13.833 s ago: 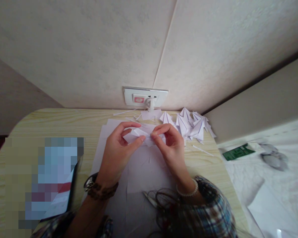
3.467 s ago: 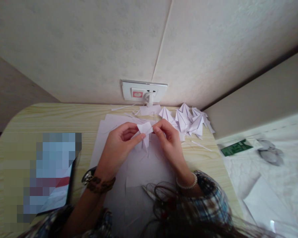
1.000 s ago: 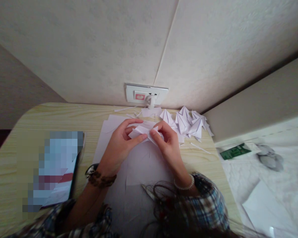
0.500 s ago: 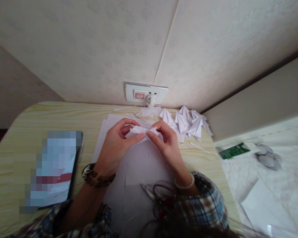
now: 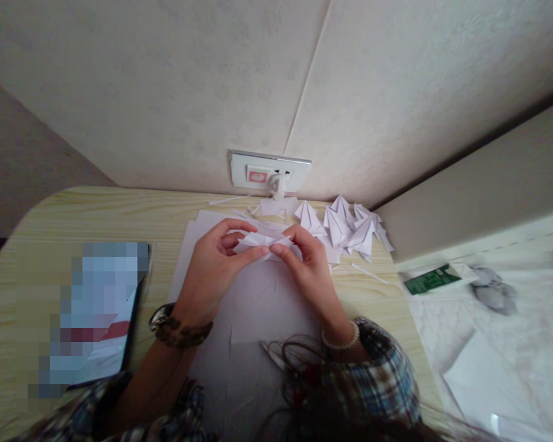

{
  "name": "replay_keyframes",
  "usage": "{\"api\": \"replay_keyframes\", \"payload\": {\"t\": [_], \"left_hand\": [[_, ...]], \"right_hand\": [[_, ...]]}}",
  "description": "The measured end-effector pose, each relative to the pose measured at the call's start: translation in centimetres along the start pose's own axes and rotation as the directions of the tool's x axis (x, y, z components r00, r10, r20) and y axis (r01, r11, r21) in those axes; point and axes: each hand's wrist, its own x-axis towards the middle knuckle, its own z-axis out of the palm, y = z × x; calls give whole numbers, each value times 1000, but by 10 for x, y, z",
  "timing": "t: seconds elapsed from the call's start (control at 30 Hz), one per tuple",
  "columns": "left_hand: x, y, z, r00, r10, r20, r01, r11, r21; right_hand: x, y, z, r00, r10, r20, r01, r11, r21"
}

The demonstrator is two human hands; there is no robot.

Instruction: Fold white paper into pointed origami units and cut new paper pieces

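Between my two hands is a small piece of folded white paper (image 5: 263, 241), held just above a stack of white sheets (image 5: 262, 301). My left hand (image 5: 219, 258) pinches its left side, thumb on the near edge and fingers behind. On the opposite side my right hand (image 5: 306, 258) grips it the same way, and both thumb tips come close together at the paper's middle. The fingers cover parts of its ends. Several folded white paper pieces (image 5: 343, 224) with pointed tips lie in a group beyond my right hand.
A tablet-like screen (image 5: 105, 313), partly blurred out, lies left on the wooden table (image 5: 166, 215). A socket with a plug (image 5: 277, 184) is on the wall behind. Thin paper strips (image 5: 368, 273) are scattered about. Off the table's right side are a green box (image 5: 433, 279) and white paper (image 5: 483, 374).
The folded paper has tilted slightly and looks a little flatter between my fingers. Both hands keep their grip, and the whole view has shifted slightly.
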Motion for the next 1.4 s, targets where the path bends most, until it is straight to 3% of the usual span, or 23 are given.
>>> {"api": "replay_keyframes", "payload": {"t": [0.5,0.87,1.4], "left_hand": [[-1,0,0,997,-62,45,67,992,-106],[0,-3,3,999,46,-7,-46,997,-62],[1,-4,3,1000,24,16,-23,997,-78]], "right_hand": [[-2,0,3,999,24,-42,-23,999,22],[-3,-2,6,999,-22,-41,21,1000,-16],[-4,-6,1,999,-42,-15,42,999,32]]}}
